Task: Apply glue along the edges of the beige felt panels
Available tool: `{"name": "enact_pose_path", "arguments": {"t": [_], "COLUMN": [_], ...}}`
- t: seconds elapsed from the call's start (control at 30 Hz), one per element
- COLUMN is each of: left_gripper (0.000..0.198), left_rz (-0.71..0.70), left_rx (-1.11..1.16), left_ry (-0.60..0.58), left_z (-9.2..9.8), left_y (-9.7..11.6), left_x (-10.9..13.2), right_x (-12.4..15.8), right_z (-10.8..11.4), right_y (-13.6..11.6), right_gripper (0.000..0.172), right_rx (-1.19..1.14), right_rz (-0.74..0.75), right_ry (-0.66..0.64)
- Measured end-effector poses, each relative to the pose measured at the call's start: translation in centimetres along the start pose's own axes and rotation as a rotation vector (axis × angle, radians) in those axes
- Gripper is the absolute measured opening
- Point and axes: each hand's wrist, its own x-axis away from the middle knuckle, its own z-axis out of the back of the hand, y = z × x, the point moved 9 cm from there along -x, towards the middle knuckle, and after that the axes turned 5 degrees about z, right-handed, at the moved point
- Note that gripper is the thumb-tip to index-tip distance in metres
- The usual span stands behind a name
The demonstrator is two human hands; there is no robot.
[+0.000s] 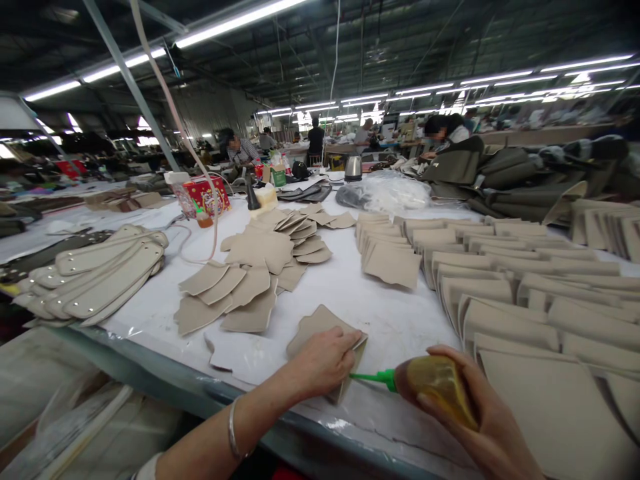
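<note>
My left hand [325,360] presses on a beige leather piece [320,321] near the table's front edge, its fingers bent over the piece's right part, where an edge looks folded. My right hand [475,413] is wrapped round a glue bottle [437,387] of amber liquid, tipped on its side. The green nozzle [373,377] points left, its tip by the lower right edge of the piece, just beside my left fingers. Whether the tip touches the leather I cannot tell.
Loose beige pieces [257,250] lie behind on the white table [340,283]. Rows of folded pieces [480,287] fill the right side. Studded panels [115,267] are stacked at left. Farther back are a red box [207,193], a kettle [353,168] and several people.
</note>
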Motion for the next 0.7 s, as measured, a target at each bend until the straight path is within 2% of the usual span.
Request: {"name": "enact_pose_path", "arguments": {"t": [0.37,0.53,0.7], "left_gripper": [0.044,0.044,0.044], "left_rz": [0.019,0.039,0.030], "left_rx": [0.009,-0.006,-0.005], "left_ry": [-0.001,-0.021,-0.016], "left_z": [-0.18,-0.26,-0.40], "left_y": [-0.29,-0.34,-0.35], "left_x": [0.00,-0.01,-0.05], "right_x": [0.80,0.89,0.93], "right_z": [-1.04,-0.61,-0.93], "right_y": [-0.22,-0.25,0.40], "right_gripper": [0.046,0.047,0.047], "right_rx": [-0.053,-0.016,-0.087], "right_rz": [-0.015,-0.036,-0.043], "right_ry": [-0.059,-0.001,-0.064]}}
